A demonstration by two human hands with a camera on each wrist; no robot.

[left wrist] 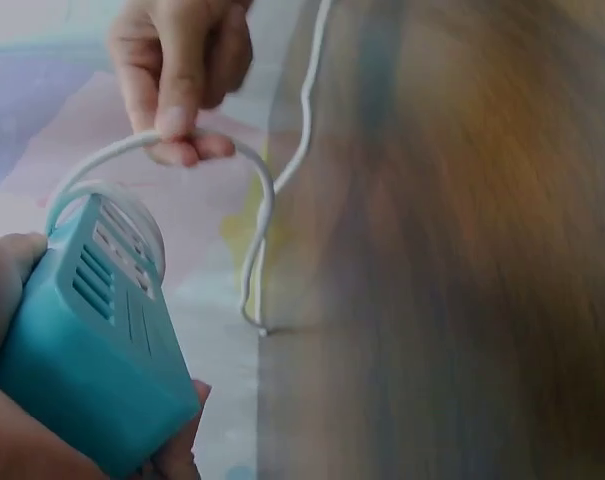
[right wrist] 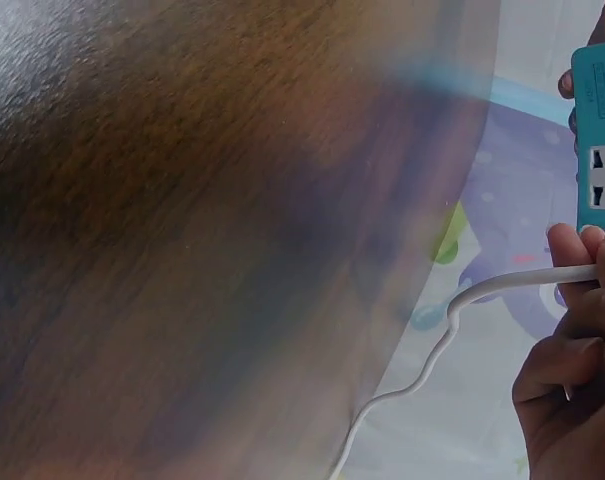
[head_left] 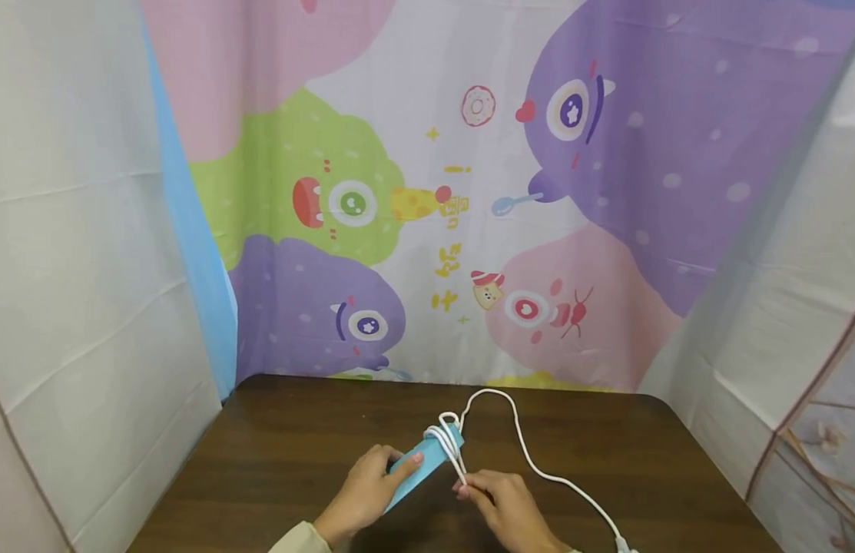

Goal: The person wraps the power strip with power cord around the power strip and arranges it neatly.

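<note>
My left hand [head_left: 368, 488] grips a teal power strip [left wrist: 92, 350] by its near end, thumb along the top. Slots and white socket panels show on its face in the left wrist view. White cord [head_left: 437, 436] loops around the strip's far end. My right hand [head_left: 499, 503] pinches the cord between thumb and fingers, just right of the strip. In the left wrist view the right hand [left wrist: 187, 75] holds the cord in an arc above the sockets. The right wrist view shows the strip [right wrist: 589, 130] only in part, at the right edge.
From the strip, the rest of the cord [head_left: 527, 453] runs over the dark wooden table [head_left: 275, 430] in a curve to a white plug [head_left: 624, 545] at the near right. A cartoon-printed curtain [head_left: 427, 322] hangs behind the table, with pale cloth [head_left: 102, 269] on both sides.
</note>
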